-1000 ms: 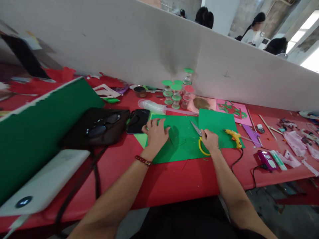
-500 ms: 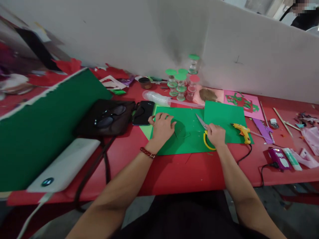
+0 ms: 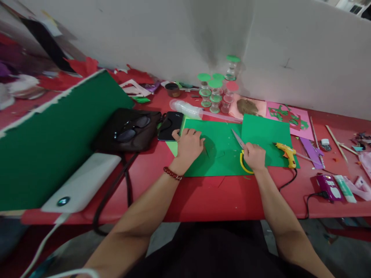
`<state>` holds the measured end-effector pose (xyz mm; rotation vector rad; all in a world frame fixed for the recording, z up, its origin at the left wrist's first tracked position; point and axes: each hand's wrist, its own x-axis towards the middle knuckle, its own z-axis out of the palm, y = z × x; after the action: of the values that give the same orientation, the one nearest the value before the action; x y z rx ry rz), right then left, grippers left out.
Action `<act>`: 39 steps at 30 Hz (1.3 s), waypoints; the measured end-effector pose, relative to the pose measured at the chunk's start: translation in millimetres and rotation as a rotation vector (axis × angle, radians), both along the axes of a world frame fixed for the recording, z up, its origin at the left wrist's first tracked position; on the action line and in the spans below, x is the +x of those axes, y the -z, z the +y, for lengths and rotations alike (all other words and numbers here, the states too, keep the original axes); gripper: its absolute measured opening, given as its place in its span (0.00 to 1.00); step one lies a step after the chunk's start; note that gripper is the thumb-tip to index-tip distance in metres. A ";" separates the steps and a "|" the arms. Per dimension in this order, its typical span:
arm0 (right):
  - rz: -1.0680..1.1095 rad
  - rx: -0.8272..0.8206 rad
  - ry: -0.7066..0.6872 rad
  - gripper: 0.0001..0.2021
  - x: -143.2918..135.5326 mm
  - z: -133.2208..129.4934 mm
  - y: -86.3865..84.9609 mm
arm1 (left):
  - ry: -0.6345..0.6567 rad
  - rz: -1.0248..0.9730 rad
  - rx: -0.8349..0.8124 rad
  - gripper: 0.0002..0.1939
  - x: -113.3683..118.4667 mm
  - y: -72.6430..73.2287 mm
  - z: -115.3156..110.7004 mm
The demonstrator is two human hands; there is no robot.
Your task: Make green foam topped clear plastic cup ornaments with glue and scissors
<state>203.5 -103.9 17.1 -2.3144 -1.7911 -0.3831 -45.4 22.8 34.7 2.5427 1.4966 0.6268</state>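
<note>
Fingers apart, my left hand [image 3: 189, 148] rests on the left part of a green sheet [image 3: 224, 156] and holds nothing. My right hand [image 3: 254, 157] is closed on yellow-handled scissors [image 3: 242, 152], whose blades point up and to the left over the same sheet. Part of the handle is hidden under that hand. A second green sheet [image 3: 268, 135] lies behind and to the right of it, with a yellow glue gun [image 3: 287, 153] on its right edge.
On the left are a white power bank [image 3: 84, 181], sunglasses on a dark pouch [image 3: 127, 133] and a black phone [image 3: 171, 125]. Small clear jars [image 3: 215, 98] with green and red discs stand at the back. A purple device [image 3: 329, 187] and glue tube [image 3: 344, 188] lie right.
The view has shifted a little, so most objects appear slightly farther right and higher. Both hands stay nearly where they were on the green sheet, the right one still holding the scissors.
</note>
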 end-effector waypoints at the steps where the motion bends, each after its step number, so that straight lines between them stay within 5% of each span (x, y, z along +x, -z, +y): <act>1: -0.002 0.001 0.000 0.18 0.2 0.0 0.5 | 0.000 0.002 -0.008 0.15 0.1 0.4 -0.2; 20: 0.007 0.030 -0.035 0.19 1.3 -1.0 4.9 | -0.033 0.140 -0.012 0.15 -1.5 2.8 5.9; 39: 0.132 0.203 -0.077 0.19 13.6 -2.2 24.3 | -0.026 -0.157 -0.130 0.10 -5.3 13.5 21.8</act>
<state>217.1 -106.1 -7.1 -2.0765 -1.6885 -0.3718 -50.7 44.6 21.2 2.3236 1.4688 0.6904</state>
